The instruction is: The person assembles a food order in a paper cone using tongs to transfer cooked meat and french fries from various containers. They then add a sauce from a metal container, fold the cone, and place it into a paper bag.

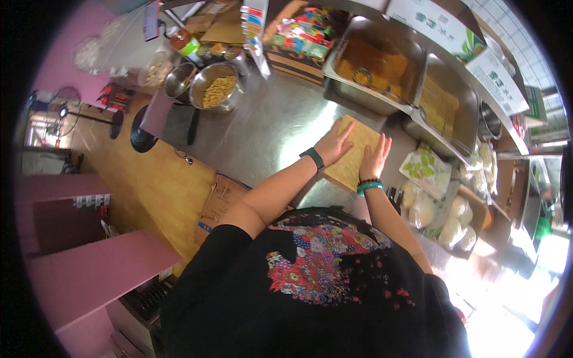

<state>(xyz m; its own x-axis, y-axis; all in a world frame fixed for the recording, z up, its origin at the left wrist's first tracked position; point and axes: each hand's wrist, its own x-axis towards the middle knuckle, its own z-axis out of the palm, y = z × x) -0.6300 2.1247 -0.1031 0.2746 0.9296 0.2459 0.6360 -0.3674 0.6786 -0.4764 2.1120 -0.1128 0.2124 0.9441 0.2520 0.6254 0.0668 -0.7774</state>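
Note:
A flat, yellowish-tan rectangular slab [351,150] lies slantwise on the steel counter; I cannot tell its material. On its left side rests my left hand [334,145], fingers stretched out and spread, with a dark band at the wrist. Along the slab's right edge lies my right hand [374,158], its fingers extended and pointing away from me. Beads and a green bangle circle that wrist. Neither hand is closed around anything. Beyond the slab stands a deep steel pan [370,89] with orange-brown contents and a ladle. Another steel pan [447,134], to its right, holds flat yellowish pieces.
A steel bowl [230,107] of light-brown pieces stands far left beside a smaller steel bowl [179,80]. Colourful packets [304,33] fill a box at the back. Bagged white rounds [456,224] sit at the right. A dark block [181,123] is at the counter's left edge.

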